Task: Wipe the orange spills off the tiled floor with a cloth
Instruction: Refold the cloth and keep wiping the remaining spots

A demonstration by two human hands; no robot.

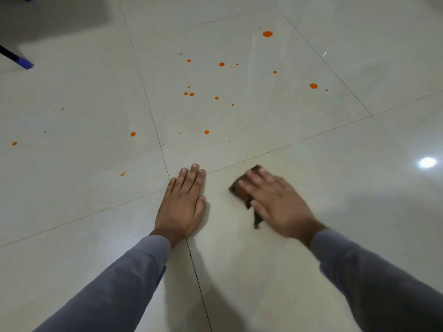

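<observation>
Several orange spills (221,64) dot the pale glossy tiled floor (311,271), most of them on the tile ahead of my hands, with a few more drops (133,133) on the tile to the left. My left hand (183,204) lies flat on the floor with straight fingers, over a grout line. My right hand (275,200) presses a dark brown cloth (236,186) against the floor with its fingers spread over it; the hand is blurred. Most of the cloth is hidden under the palm, and one tail (257,221) sticks out below the thumb.
A dark blue leg (24,62) of some furniture stands at the far left, with a shaded area behind it. A ceiling light reflects (427,162) off the tile at the right. Grey sleeves cover both of my forearms.
</observation>
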